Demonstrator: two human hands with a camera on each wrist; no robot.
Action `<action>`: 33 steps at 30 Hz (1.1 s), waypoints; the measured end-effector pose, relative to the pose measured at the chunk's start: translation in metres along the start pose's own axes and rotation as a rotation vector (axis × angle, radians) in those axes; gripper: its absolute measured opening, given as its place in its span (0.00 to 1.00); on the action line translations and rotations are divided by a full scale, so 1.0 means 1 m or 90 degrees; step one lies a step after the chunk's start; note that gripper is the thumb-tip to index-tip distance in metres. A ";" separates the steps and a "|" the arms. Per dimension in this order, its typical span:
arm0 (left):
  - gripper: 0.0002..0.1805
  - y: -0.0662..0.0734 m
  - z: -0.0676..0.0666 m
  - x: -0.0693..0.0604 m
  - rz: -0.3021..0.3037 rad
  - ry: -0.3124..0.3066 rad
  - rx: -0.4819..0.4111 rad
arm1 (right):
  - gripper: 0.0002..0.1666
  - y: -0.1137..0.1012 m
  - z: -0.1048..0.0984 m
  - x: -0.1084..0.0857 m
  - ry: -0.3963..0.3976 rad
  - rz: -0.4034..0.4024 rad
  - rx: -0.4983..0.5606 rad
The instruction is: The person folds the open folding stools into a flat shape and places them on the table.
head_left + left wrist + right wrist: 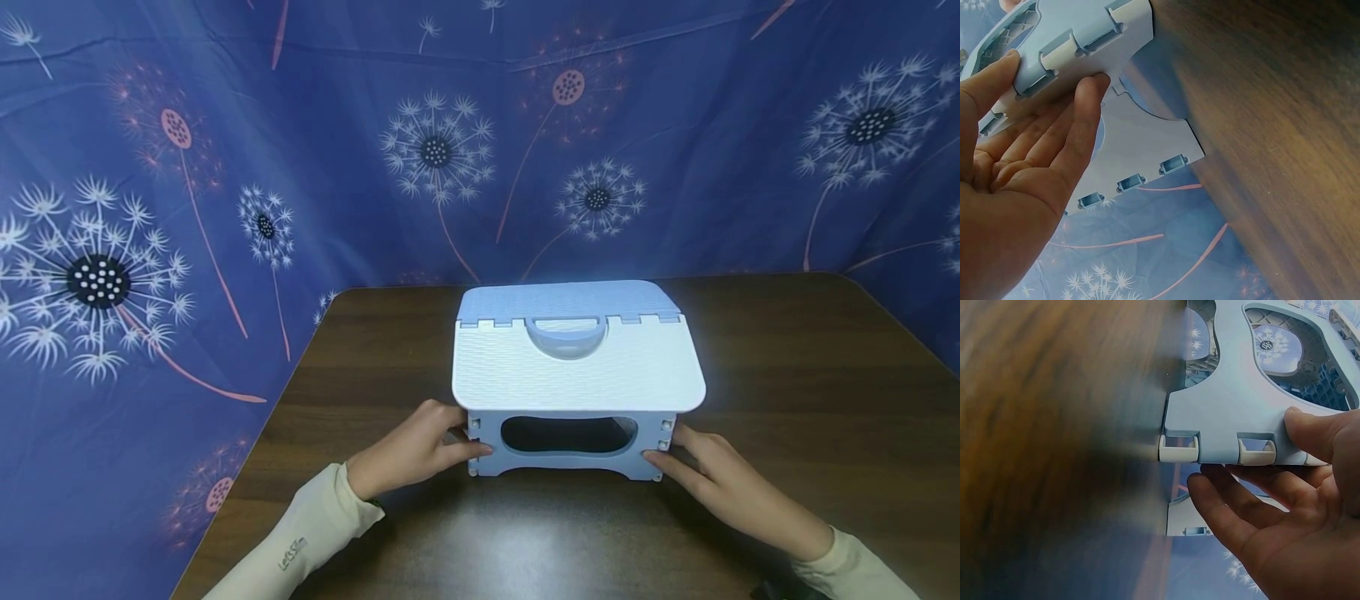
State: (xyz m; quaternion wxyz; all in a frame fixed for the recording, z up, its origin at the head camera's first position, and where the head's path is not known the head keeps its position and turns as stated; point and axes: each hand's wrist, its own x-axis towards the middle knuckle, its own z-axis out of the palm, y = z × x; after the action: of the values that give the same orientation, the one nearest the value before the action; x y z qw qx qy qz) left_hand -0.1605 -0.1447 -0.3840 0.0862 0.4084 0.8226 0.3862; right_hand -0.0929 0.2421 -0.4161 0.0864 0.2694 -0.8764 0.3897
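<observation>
A white and light-blue folding step stool [502,375] stands upright on the table, its blue carry handle [567,335] at the middle of the top. My left hand [420,450] pinches the front left edge of its legs, with the thumb on the blue front panel [1027,78] and the fingers behind the white side. At the opposite front edge, my right hand [720,483] pinches in the same way, its thumb on the blue panel [1229,412]. White hinge tabs [1179,449] show along that edge in the right wrist view.
The dark wood-grain table [810,392] extends to both sides of the stool. Behind it and along the left hangs a blue cloth [337,167] printed with dandelions. Light reflects off the tabletop in front of the stool.
</observation>
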 end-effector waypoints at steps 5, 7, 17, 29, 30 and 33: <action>0.20 0.001 0.000 -0.001 -0.004 -0.003 -0.002 | 0.21 -0.001 0.000 -0.001 -0.001 -0.001 0.004; 0.21 0.001 0.000 -0.001 -0.006 -0.004 -0.004 | 0.20 -0.001 0.000 -0.001 -0.002 0.002 0.006; 0.22 -0.001 0.000 -0.002 -0.002 -0.004 -0.008 | 0.23 0.001 0.000 0.001 -0.009 0.000 0.013; 0.22 -0.001 0.000 -0.002 0.004 -0.005 -0.010 | 0.23 0.001 0.000 0.000 -0.006 0.002 0.016; 0.22 -0.001 0.000 -0.001 0.004 -0.005 -0.009 | 0.23 0.001 0.000 0.000 -0.006 0.003 0.015; 0.21 0.000 0.000 -0.001 0.004 -0.006 -0.009 | 0.23 0.000 0.000 -0.001 -0.006 0.005 0.017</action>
State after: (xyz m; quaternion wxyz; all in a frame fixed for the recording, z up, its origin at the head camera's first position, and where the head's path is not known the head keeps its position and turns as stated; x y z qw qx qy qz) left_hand -0.1601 -0.1455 -0.3844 0.0920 0.4124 0.8180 0.3903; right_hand -0.0926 0.2426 -0.4164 0.0772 0.2690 -0.8724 0.4008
